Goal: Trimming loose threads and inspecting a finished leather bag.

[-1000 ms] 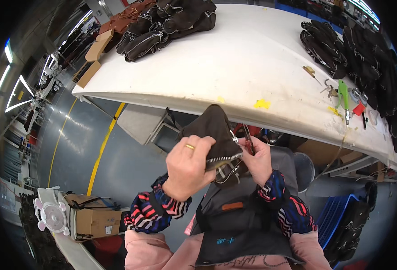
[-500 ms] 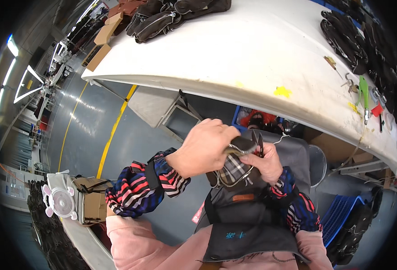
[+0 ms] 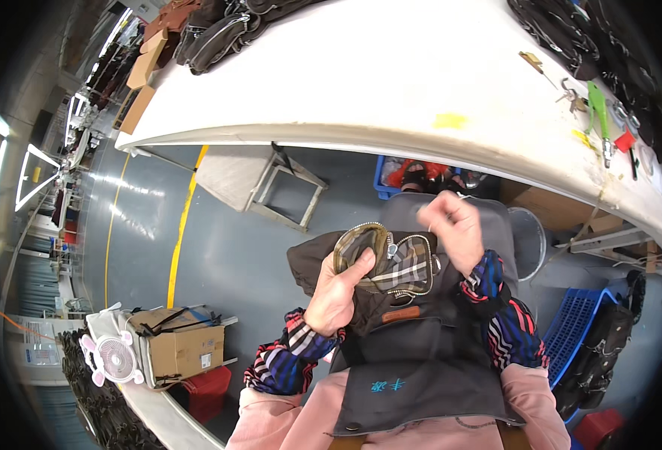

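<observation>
My left hand (image 3: 331, 296) grips the dark brown pouch (image 3: 312, 262), turned open to show its plaid lining (image 3: 406, 262) with zipper teeth along the edges and a metal puller. The pouch rests over the dark grey apron (image 3: 398, 349) on my lap. My right hand (image 3: 455, 229) is raised just to the upper right of the pouch, apart from it, with fingers curled together; whether it holds something small I cannot make out.
A white worktable (image 3: 346, 67) spans the front, with dark bag piles (image 3: 218, 37) and green-handled tool (image 3: 597, 112). Below are a stool (image 3: 226, 176) and blue crate (image 3: 383, 176). A fan (image 3: 113, 356) and cardboard box (image 3: 181, 356) stand left, a blue basket (image 3: 571, 337) right.
The pouch has turned to show more lining, and my left hand has moved lower. My right hand has lifted away from it; the dark snips seen in that hand earlier are no longer visible.
</observation>
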Available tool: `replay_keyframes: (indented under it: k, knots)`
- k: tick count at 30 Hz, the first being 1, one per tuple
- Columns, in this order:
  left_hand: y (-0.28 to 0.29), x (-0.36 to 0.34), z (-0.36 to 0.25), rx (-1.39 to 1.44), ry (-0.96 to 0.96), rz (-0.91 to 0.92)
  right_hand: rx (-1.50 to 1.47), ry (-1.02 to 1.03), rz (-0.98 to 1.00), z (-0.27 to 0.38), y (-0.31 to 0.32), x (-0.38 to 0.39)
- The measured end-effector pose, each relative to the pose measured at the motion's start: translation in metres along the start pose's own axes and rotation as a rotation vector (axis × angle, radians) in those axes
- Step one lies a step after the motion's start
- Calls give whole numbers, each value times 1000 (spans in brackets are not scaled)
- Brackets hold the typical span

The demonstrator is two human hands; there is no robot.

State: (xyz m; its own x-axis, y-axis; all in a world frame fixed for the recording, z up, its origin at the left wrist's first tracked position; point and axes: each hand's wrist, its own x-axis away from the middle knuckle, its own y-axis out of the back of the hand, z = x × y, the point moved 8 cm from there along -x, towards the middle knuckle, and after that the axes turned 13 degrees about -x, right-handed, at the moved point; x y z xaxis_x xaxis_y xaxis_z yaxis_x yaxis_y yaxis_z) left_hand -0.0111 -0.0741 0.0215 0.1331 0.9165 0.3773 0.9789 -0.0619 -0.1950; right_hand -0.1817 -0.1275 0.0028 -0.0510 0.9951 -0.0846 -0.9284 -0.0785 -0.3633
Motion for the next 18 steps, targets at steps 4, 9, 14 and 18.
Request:
replay_keyframes:
  k: [4,9,14,18]
  knots:
    - [-7,1,9,120,-35,-29,181,119,-311,63,22,24]
    - [-28,-2,25,254,-52,-28,325,199,-60,50,-24,51]
    - [-35,-3,33,250,-72,-32,473,248,-54,52,-29,56]
    - [-36,-3,31,228,-106,-33,596,317,-28,53,-31,60]
